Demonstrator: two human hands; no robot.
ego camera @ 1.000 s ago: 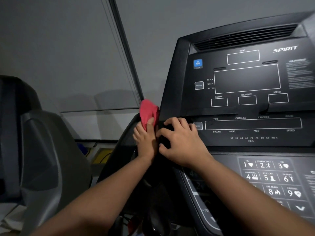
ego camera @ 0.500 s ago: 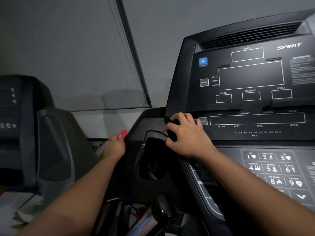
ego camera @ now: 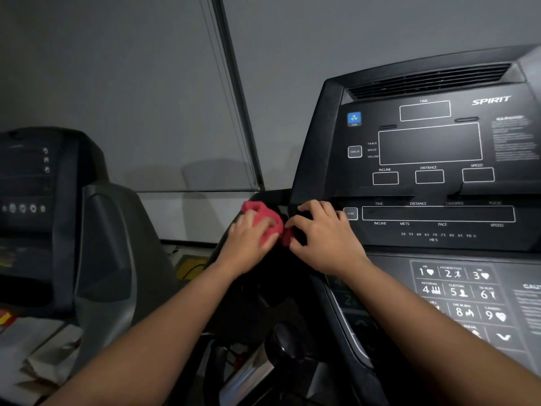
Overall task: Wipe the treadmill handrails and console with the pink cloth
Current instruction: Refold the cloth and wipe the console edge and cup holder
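The black treadmill console (ego camera: 424,177) fills the right half of the view, its displays dark. My left hand (ego camera: 248,244) holds the bunched pink cloth (ego camera: 268,222) against the console's dark left side housing, just left of the lower display panel. My right hand (ego camera: 322,235) rests beside it with curled fingers gripping the console's left edge near the SCAN button (ego camera: 350,213). The two hands almost touch. The surface under the cloth is dark and hard to make out.
A numbered keypad (ego camera: 462,294) lies at lower right. A second treadmill's console (ego camera: 38,200) and grey housing stand at left. Papers (ego camera: 38,347) lie at lower left. A grey wall with a dark vertical strip (ego camera: 234,83) is behind.
My left hand came back up from the lower left side of the housing with the cloth and now sits next to my right hand. My right hand has kept its place.
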